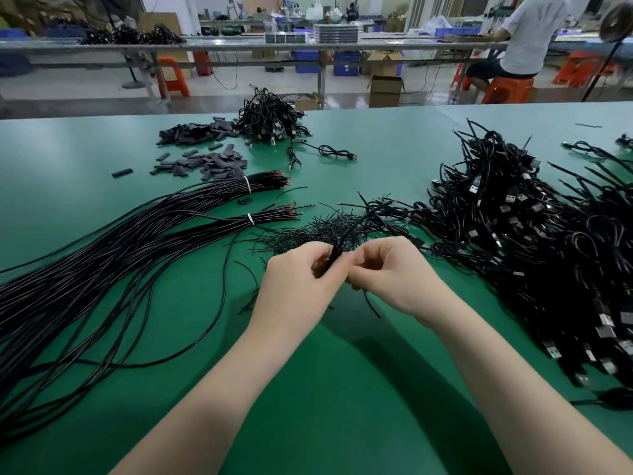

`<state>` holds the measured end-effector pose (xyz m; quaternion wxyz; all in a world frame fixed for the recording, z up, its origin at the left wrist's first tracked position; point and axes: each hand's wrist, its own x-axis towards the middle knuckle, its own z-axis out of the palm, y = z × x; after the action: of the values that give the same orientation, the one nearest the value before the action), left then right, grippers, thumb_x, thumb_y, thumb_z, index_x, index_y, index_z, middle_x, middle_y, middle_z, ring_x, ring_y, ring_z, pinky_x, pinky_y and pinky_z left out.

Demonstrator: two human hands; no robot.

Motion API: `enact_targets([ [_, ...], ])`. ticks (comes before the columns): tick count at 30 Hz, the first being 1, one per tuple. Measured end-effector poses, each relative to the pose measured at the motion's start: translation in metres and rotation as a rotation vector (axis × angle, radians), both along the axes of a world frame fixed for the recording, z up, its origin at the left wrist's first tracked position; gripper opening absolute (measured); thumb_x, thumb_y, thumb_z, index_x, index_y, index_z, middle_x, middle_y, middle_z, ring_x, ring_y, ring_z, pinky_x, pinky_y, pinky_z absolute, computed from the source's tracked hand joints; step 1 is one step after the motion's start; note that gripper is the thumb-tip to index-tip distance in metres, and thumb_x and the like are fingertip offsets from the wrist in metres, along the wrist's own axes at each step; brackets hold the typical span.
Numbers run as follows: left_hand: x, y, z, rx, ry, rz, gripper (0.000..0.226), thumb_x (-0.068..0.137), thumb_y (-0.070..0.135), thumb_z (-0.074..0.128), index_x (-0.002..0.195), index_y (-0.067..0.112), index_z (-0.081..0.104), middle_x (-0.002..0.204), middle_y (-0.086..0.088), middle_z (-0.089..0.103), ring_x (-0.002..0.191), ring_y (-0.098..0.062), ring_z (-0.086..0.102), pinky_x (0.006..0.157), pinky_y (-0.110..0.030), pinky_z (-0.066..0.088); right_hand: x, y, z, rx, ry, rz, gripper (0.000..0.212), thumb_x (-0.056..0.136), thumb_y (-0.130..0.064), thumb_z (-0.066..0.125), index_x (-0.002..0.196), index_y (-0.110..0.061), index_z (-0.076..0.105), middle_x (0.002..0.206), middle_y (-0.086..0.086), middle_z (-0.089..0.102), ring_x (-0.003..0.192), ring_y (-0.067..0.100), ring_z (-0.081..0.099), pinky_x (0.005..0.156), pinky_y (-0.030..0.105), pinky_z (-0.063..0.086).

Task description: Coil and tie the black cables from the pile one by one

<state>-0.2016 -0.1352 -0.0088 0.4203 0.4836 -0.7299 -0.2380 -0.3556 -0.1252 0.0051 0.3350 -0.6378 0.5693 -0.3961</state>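
Both hands, left hand [301, 272] and right hand [387, 269], pinch a folded thin black rubber-sheathed cable [337, 250] between them; light, springy, likely best held mid-coil.

Smooth green tabletop [342, 389] with soft sheen; glossy black plastic-sheathed cables [85, 275]; shiny metal USB plugs [510, 198]; matt dark sleeve pieces [212, 164].

long cable bundle [85, 269]: cut off at left edge | coiled cable [337, 250]: mostly hidden inside both fists | USB pile [548, 252]: runs past right edge, blurred
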Motion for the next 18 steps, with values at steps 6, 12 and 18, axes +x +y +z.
enact_targets([
  [6,0.007,-0.003,0.013,0.017,-0.152,-0.02,0.033,0.097,0.032,0.051,0.075,0.008,0.054,0.049,0.007,0.04,0.044,-0.01,0.034,0.045,-0.027,0.029,0.006,0.003,0.001,0.096,-0.223,0.074,0.011,0.082,-0.015,0.074,0.072,-0.013,0.07,0.069,0.006,0.066,0.065,0.019,0.053,0.062,0.032,0.044],
  [12,0.012,0.0,0.024,-0.118,-0.263,-0.031,0.036,0.097,0.037,0.051,0.075,0.008,0.048,0.052,0.003,0.043,0.052,-0.02,0.042,0.052,-0.036,0.032,0.012,0.003,0.0,0.224,-0.424,0.084,0.013,0.086,-0.011,0.07,0.074,-0.016,0.071,0.069,0.001,0.07,0.064,0.008,0.065,0.056,0.016,0.049],
  [18,0.018,-0.003,0.028,-0.126,-0.208,-0.053,0.039,0.094,0.043,0.049,0.074,0.01,0.045,0.053,-0.002,0.046,0.05,-0.018,0.038,0.049,-0.032,0.03,0.014,0.003,0.002,0.304,-0.633,0.129,0.019,0.086,-0.005,0.068,0.07,-0.015,0.074,0.065,0.0,0.067,0.058,0.007,0.062,0.056,0.017,0.051],
])
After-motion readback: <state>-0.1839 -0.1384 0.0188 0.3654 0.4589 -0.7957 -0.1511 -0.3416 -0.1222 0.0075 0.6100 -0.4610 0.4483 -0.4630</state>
